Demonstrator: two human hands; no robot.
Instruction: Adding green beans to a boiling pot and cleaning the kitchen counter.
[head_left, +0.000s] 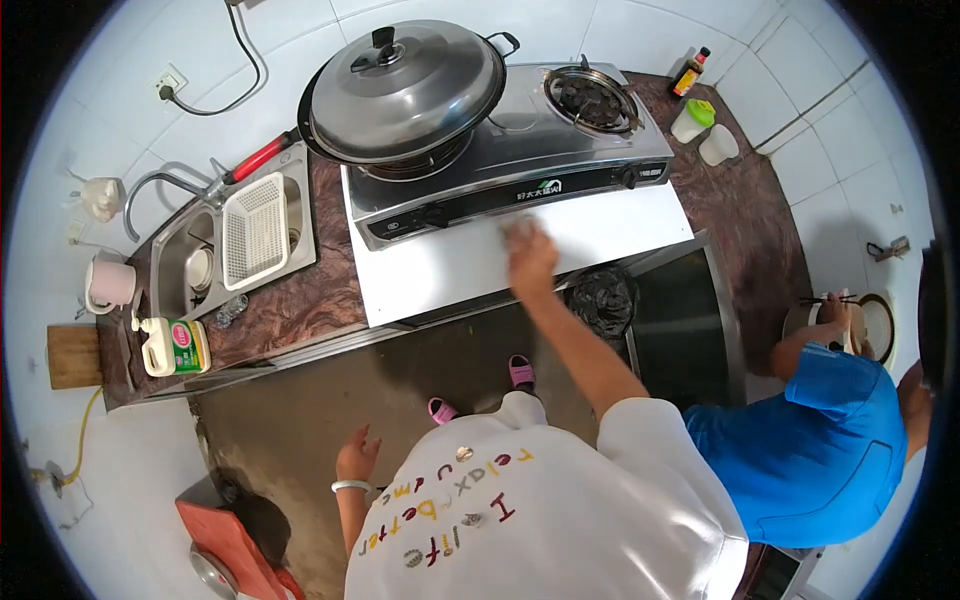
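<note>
My right hand (531, 259) reaches over the white panel (450, 266) in front of the two-burner gas stove (517, 172). It is blurred. A small greyish patch shows at the fingertips, and I cannot tell whether it is something held. Low at my left side hangs my left hand (358, 455), fingers apart and holding nothing, with a white bangle on the wrist. On the stove's left burner sits a large wok (307, 124) under a domed metal lid (409, 90). The right burner (592, 97) is uncovered.
Left is a double sink (176, 251) with a white drain basket (255, 229); a detergent jug (176, 346) and a steel-wool scrubber (232, 310) lie nearby. A sauce bottle (688, 73) and jars stand right. A black bag (602, 300) hangs below. A person in blue (817, 457) holds chopsticks close by.
</note>
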